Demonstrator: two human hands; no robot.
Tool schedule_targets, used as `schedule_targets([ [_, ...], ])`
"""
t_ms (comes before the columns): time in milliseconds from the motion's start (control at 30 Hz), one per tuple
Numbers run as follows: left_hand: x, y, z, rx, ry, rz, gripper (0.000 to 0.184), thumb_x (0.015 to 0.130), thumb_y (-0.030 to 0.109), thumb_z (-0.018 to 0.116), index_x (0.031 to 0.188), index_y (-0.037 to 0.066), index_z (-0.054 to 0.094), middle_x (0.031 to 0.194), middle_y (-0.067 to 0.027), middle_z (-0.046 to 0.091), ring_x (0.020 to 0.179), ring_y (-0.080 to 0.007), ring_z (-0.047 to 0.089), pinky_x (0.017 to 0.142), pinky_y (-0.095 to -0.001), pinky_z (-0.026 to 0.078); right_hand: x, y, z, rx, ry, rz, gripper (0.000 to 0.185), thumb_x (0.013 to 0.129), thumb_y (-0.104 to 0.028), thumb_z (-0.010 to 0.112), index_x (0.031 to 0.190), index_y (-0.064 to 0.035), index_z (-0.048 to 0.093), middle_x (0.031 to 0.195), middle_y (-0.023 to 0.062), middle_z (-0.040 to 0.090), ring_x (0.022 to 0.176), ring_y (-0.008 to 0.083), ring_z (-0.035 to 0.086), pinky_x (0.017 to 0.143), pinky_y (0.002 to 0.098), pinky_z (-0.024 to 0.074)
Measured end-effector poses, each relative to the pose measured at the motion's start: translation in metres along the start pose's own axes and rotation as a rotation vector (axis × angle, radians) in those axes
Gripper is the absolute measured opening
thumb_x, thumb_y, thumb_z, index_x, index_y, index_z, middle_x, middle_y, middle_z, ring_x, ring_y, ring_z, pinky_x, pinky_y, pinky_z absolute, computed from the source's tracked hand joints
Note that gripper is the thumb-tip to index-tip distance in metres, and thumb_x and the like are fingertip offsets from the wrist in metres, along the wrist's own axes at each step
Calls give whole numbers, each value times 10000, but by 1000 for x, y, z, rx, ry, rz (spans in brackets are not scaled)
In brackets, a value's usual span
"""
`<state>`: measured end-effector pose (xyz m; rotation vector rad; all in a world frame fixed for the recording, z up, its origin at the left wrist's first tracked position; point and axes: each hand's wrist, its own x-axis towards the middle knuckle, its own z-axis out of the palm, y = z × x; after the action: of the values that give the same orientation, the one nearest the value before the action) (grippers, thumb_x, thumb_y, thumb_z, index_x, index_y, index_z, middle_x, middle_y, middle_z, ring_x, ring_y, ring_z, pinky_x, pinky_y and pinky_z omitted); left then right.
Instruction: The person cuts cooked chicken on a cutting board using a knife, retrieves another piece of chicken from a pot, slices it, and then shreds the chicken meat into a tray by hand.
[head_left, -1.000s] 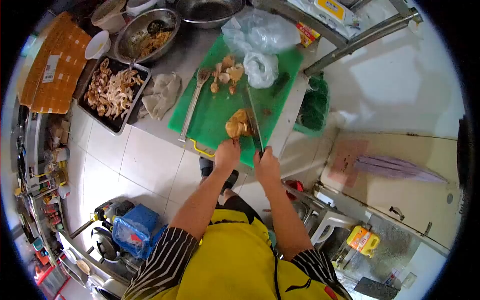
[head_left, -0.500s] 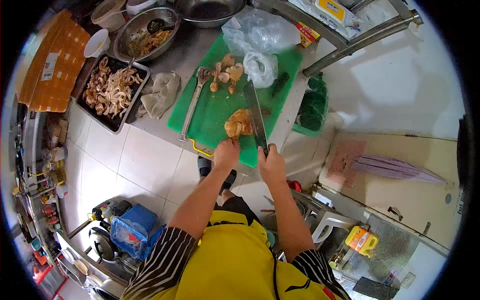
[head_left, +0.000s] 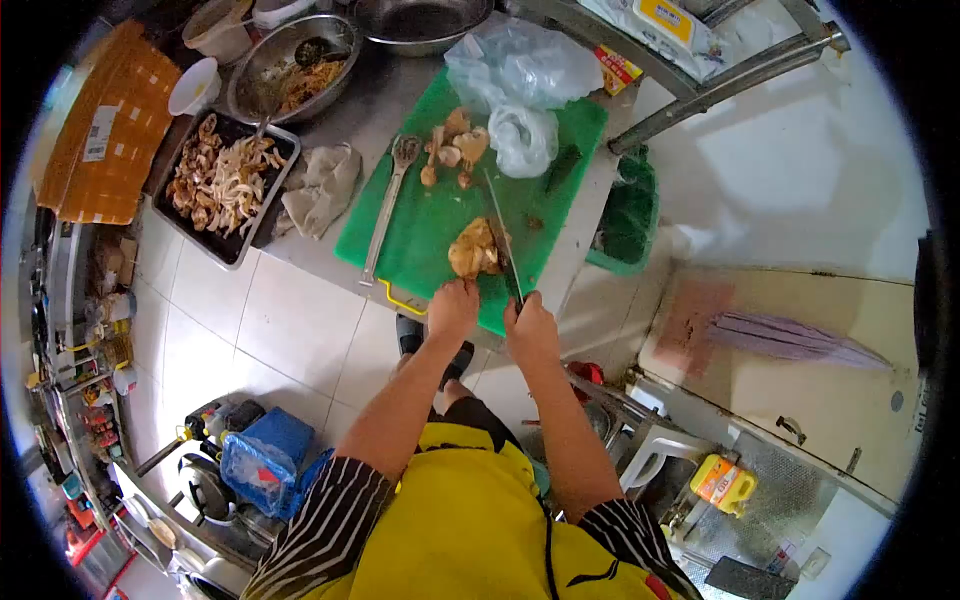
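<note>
Meat piece [head_left: 470, 250], browned, lies on the near half of a green cutting bd [head_left: 420, 230], a bit right of mid. L hand [head_left: 455, 308] is at its near end, fingers curled in; can't tell if they pinch the meat or just touch it. R hand [head_left: 532, 325] is closed round the handle of a long knife [head_left: 505, 240], blade pointing far & slightly left, crossing the right part of the meat; can't tell how deep it sits.

Far of the meat, same bd: small pile of bony scraps [head_left: 460, 145], w/ a clear plastic bag [head_left: 525, 140] just right of it, partly off the far edge. Long metal utensil [head_left: 385, 220] lies lengthwise along the left side. Left of the bd on the steel counter [head_left: 320, 260]: crumpled rag [head_left: 322, 190], then a dark tray [head_left: 222, 250] w/ sliced food, pale on right, browner on left. Steel bowl [head_left: 250, 80] w/ food & a ladle, far left.
</note>
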<state>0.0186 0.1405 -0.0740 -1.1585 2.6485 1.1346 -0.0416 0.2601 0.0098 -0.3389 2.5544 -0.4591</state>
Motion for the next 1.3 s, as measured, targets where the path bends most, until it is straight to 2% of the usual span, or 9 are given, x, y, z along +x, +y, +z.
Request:
schedule_targets([
  [100, 10, -32, 25, 303, 32, 335, 312, 936, 266, 476, 804, 20, 616, 821, -213, 649, 750, -398, 653, 635, -490, 551, 5, 20, 13, 122, 39, -27, 391, 959, -361, 497, 985, 28, 479, 829, 305, 639, 771, 473, 638, 677, 521, 521],
  [200, 14, -37, 29, 117, -3, 244, 259, 927, 211, 485, 805, 23, 613, 808, -173, 643, 722, -359, 657, 611, -449, 562, 7, 30, 12, 418, -72, 98, 383, 959, -361, 507, 985, 21, 494, 803, 283, 637, 707, 462, 625, 634, 481, 522],
  [300, 10, -21, 6, 307, -7, 341, 243, 920, 201, 493, 808, 17, 605, 816, -163, 636, 707, -365, 646, 621, -455, 562, 2, 28, 5, 870, -197, 245, 343, 954, -330, 529, 983, 11, 498, 775, 266, 625, 631, 438, 605, 597, 458, 507],
  [400, 9, -24, 11, 256, 40, 362, 254, 915, 217, 494, 808, 14, 603, 825, -181, 636, 707, -385, 635, 642, -474, 556, 1, 28, -3, 807, -188, 189, 292, 955, -281, 544, 956, 5, 486, 746, 256, 618, 599, 423, 609, 554, 462, 487],
  [500, 13, -35, 28, 60, 8, 180, 277, 915, 239, 496, 807, 4, 594, 834, -207, 642, 726, -407, 633, 660, -488, 552, -7, 17, -4, 50, 166, -140, 250, 957, -250, 551, 939, -11, 482, 705, 222, 617, 589, 404, 620, 523, 451, 475],
  [600, 12, -34, 24, 129, 42, 300, 308, 927, 256, 489, 809, -3, 608, 835, -237, 647, 753, -415, 643, 672, -491, 549, -31, -13, -36, 154, 289, -271, 252, 958, -261, 548, 952, -18, 485, 699, 202, 631, 637, 414, 633, 540, 470, 480],
  [700, 10, -27, 18, -4, -29, 157, 334, 937, 276, 482, 806, 1, 620, 849, -250, 652, 785, -420, 647, 694, -504, 540, -55, -39, -65, 354, 343, -230, 277, 948, -287, 558, 969, -19, 491, 722, 208, 639, 669, 423, 639, 579, 503, 481],
  [900, 2, 1, -14, -99, -53, -51, 343, 939, 283, 480, 797, 2, 619, 859, -236, 655, 809, -417, 644, 716, -505, 537, 3, -1, 11, -68, 5, 16, 327, 952, -315, 501, 1006, 6, 474, 822, 297, 649, 804, 467, 647, 724, 534, 529],
  [1300, 10, -27, 21, 100, -15, 160, 338, 955, 266, 451, 823, 2, 618, 848, -222, 653, 815, -396, 649, 705, -478, 553, -21, 21, 0, 181, 73, -194, 335, 950, -312, 548, 1018, -2, 440, 805, 285, 639, 783, 486, 622, 689, 555, 492],
])
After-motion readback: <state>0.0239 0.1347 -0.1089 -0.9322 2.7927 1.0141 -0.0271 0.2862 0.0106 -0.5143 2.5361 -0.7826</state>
